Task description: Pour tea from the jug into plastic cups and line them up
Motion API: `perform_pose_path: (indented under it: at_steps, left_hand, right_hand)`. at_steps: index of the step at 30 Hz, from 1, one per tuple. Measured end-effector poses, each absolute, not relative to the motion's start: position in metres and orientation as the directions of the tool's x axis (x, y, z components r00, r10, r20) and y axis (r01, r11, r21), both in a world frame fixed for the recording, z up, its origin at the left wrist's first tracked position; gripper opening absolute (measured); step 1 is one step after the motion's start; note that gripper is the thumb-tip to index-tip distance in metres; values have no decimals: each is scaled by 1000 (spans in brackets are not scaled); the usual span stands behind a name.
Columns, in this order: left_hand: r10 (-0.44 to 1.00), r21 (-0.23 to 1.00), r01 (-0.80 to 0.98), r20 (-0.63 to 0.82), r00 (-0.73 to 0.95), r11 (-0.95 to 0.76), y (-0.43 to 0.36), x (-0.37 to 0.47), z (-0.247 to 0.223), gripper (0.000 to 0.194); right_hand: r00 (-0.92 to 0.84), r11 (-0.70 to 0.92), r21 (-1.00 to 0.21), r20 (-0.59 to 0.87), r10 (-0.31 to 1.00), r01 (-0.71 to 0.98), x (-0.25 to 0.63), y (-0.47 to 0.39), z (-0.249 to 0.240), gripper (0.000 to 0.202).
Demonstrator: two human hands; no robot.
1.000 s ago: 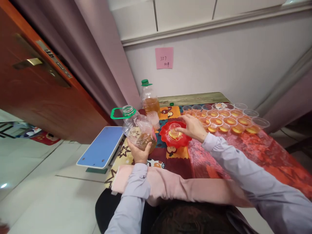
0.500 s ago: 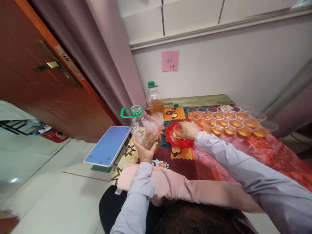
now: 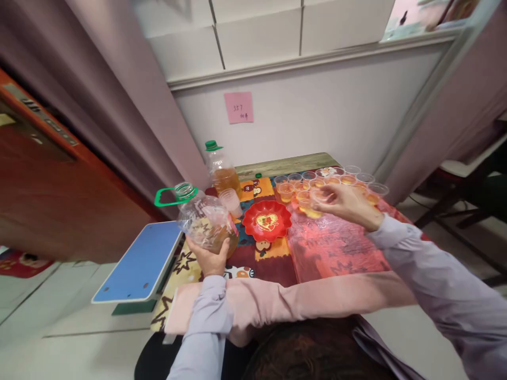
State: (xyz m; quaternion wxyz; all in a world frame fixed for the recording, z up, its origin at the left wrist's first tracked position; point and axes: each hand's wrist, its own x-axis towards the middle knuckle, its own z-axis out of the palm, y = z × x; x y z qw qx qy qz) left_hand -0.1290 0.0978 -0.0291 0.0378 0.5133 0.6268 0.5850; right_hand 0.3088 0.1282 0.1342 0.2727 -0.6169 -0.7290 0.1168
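Observation:
My left hand [image 3: 210,258] is wrapped round the lower side of a large clear plastic bottle [image 3: 204,216]. The bottle leans, uncapped, with a green handle loop at its neck and amber liquid low inside. My right hand [image 3: 348,205] pinches a clear plastic cup [image 3: 316,205] by its rim at the front of the rows of cups. Those cups [image 3: 285,191] hold amber liquid. Between my hands lies a red scalloped plate [image 3: 256,232] with a gold heart print and nothing on it.
Behind the held bottle stand a second bottle [image 3: 225,179] with a green cap and a stack of cups [image 3: 230,201]. A loose green cap [image 3: 259,175] lies near the wall. Left of the table is a blue board [image 3: 140,261]. Pink cloth [image 3: 317,295] covers the front edge.
My right hand has carried the cup from the red plate rightwards to the rows of cups. My left hand still holds the bottle. The view has turned to the right.

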Motion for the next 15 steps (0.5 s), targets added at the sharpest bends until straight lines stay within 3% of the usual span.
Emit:
perform_pose_path:
  at_steps: [4,8,15]
  left_hand:
    - [680,766,615,553,-481,-187,101,-132,-30,138]
    - [661,754,625,576,-481,-202,102,-129,-27,136]
    - [674,780,585,556,-486,-222,100,-123,-19,136]
  right_hand:
    - [190,-124,-311,190,963,942,396,121,130,67]
    - [368,-347,-141,181,912,927,457,121,116,61]
    - [426,-396,-179,192,884,901,491,125,76,52]
